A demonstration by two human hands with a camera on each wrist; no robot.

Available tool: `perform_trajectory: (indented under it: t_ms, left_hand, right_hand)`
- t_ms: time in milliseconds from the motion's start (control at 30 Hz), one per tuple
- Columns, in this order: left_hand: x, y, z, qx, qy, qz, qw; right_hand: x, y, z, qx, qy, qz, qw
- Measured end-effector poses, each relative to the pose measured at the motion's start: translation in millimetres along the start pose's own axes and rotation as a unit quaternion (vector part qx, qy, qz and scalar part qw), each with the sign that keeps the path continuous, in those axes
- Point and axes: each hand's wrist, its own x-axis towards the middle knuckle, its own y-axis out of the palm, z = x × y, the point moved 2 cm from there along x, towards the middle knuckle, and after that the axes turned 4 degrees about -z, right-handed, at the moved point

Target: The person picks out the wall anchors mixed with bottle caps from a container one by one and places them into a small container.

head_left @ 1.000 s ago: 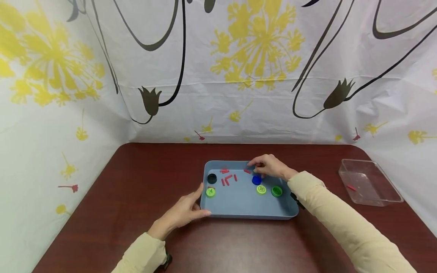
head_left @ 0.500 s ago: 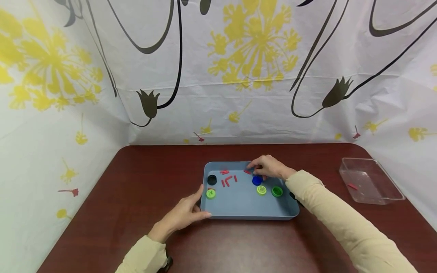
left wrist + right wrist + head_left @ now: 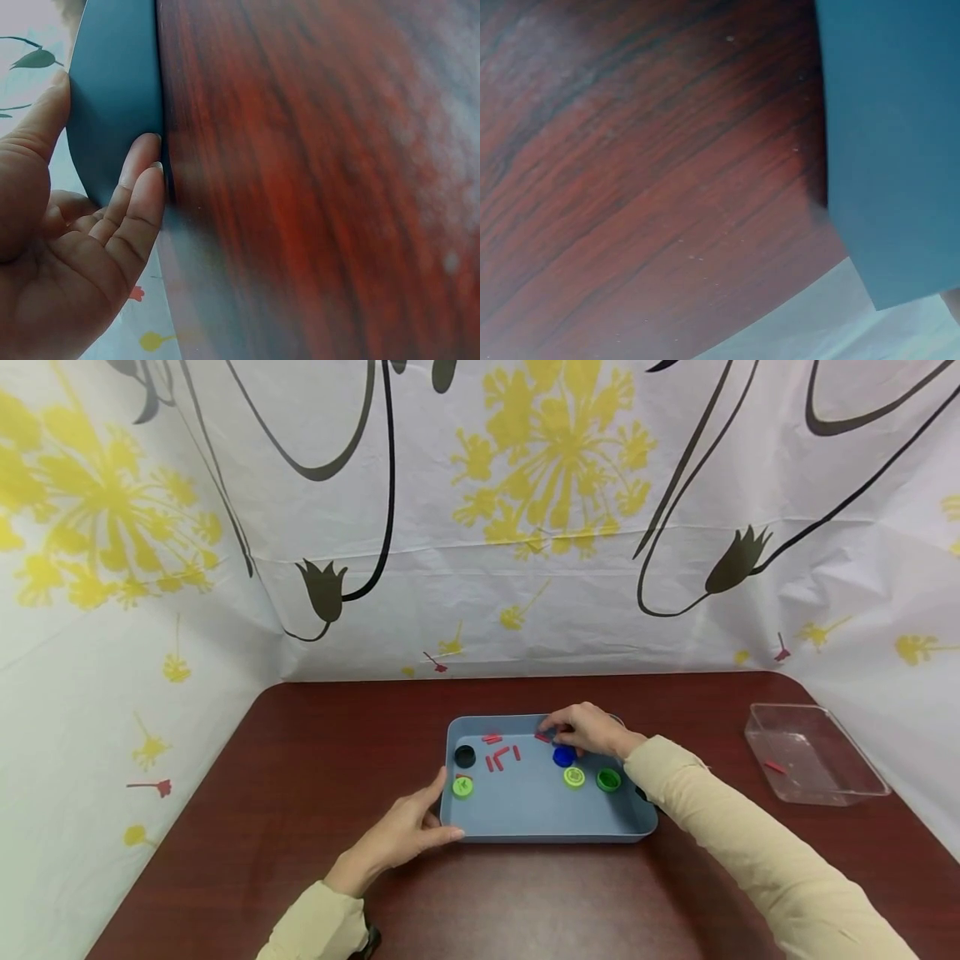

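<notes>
A blue-grey tray (image 3: pixel 525 810) lies on the table. My left hand (image 3: pixel 397 831) touches its front left corner, thumb along the front wall and fingers by the left wall; the left wrist view shows fingertips (image 3: pixel 146 154) against the wall. Over the back right part of the tray is my right hand (image 3: pixel 588 728), its index finger beside a red stick (image 3: pixel 542 737) and its other fingers close to a blue cap (image 3: pixel 564 757). Whether it pinches the stick is unclear. The right wrist view shows mostly the tray's outer wall (image 3: pixel 892 150).
Other caps in the tray are black (image 3: pixel 465 757), light green (image 3: pixel 462 787), yellow-green (image 3: pixel 573 777) and dark green (image 3: pixel 608 780). Several red sticks (image 3: pixel 498 762) lie at its back left. A clear plastic box (image 3: pixel 817 760) with a red stick (image 3: pixel 775 767) stands at the right.
My right hand has shifted very slightly over the red stick. The left hand keeps its place on the tray's corner; the head view has tilted a little.
</notes>
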Motion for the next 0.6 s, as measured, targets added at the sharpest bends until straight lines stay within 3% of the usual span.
perform_trajectory:
  t_ms: [233, 600]
  left_hand:
    - [-0.2, 0.0, -0.3, -0.003, -0.005, 0.003, 1.0000]
    - [0.2, 0.4, -0.3, -0.004, -0.003, 0.007, 1.0000]
  right_hand:
    - [2.2, 0.1, 4.2, 0.013, 0.012, 0.039, 0.9991]
    - [2.7, 0.9, 3.5, -0.001, 0.014, 0.057, 0.9983]
